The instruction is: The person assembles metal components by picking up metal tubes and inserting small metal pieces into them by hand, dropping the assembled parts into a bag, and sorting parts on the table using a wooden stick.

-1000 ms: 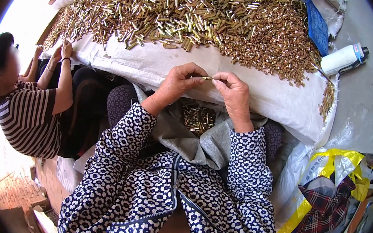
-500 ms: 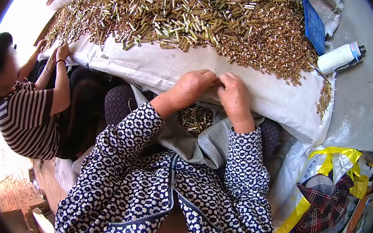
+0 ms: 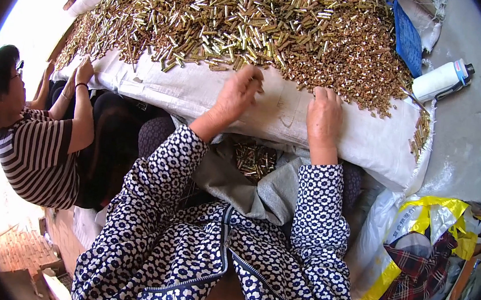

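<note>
A broad heap of brass-coloured metal tubes covers the cloth-topped table before me. Small copper-brown metal pieces make up the heap's right side. My left hand hovers at the heap's front edge, closest to the tubes; its fingers are bent and smeared by motion. At the near rim of the small pieces rests my right hand, back upward, with its fingers together and bent down; whatever they pinch is hidden. Below both hands, more metal tubes lie in a grey cloth across my lap.
On the left sits a person in a striped shirt, hands at the table's edge. A white bottle lies at the right beside a blue sheet. White-and-yellow bags and plaid fabric crowd the lower right.
My hands were together above the front of the table. They have parted: the left moved up and left toward the tubes, the right moved right to the small pieces.
</note>
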Demonstrator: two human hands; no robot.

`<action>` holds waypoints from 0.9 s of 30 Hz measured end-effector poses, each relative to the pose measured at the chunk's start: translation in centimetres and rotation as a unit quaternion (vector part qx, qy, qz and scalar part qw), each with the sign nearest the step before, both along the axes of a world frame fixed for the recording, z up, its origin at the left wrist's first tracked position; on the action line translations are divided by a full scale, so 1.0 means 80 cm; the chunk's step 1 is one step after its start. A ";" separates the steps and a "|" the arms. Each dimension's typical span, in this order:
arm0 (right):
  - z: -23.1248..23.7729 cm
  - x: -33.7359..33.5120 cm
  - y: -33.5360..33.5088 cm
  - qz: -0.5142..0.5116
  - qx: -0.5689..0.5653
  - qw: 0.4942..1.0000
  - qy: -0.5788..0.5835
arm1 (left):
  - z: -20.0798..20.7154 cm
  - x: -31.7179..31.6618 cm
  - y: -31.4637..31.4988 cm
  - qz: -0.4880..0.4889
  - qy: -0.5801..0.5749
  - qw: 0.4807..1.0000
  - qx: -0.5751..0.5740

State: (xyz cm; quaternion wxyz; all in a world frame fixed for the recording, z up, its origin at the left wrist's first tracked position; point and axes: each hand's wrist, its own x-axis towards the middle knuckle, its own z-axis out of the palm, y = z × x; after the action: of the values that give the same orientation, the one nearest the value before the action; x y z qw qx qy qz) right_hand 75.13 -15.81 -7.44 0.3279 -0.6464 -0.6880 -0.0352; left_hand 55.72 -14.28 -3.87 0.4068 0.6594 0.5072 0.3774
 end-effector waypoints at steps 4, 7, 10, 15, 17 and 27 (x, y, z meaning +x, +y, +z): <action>0.003 -0.001 -0.001 0.023 0.001 1.000 -0.006 | 0.008 -0.027 0.051 0.054 0.327 0.914 0.235; 0.008 -0.004 -0.002 0.021 -0.025 0.999 -0.014 | 0.005 -0.038 0.071 -0.009 0.451 0.856 0.254; 0.009 -0.006 -0.002 0.020 -0.015 1.000 -0.016 | 0.001 -0.042 0.079 -0.053 0.467 0.827 0.308; 0.008 -0.003 -0.002 0.020 -0.015 1.000 -0.008 | 0.007 -0.033 0.068 -0.086 0.496 0.818 0.279; 0.010 -0.004 -0.005 0.027 -0.012 1.000 0.004 | 0.014 -0.026 0.050 -0.086 0.470 0.840 0.258; 0.007 -0.036 -0.027 0.230 -0.089 0.861 0.445 | -0.003 -0.031 -0.002 -0.073 0.333 0.918 0.200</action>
State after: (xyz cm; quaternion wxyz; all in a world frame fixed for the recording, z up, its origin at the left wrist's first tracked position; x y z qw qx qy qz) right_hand 72.25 -17.97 -6.84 0.5389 -0.4428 -0.5984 0.3942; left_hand 53.27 -14.42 -4.11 0.1003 0.8499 0.4779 0.1983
